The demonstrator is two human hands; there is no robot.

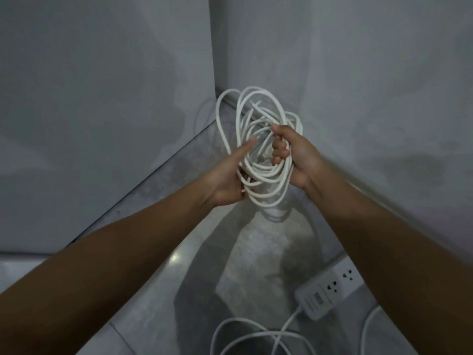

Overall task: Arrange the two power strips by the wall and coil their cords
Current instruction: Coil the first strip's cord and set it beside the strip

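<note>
A loose coil of white cord [258, 175] hangs in the air in front of the room corner, held by both hands. My right hand [294, 155] is closed around the coil's right side, several loops running through its fist. My left hand [230, 180] holds the coil's lower left, its index finger stretched out across the loops. A white power strip [330, 290] lies on the floor at the lower right along the wall, partly hidden by my right forearm. Its cord [256, 334] trails in loose loops over the floor at the bottom edge.
Two grey walls meet in a corner [213, 73] just behind the coil. The glossy grey floor [158, 265] reflects light. Another white cord loop [368, 326] shows at the bottom right by my forearm.
</note>
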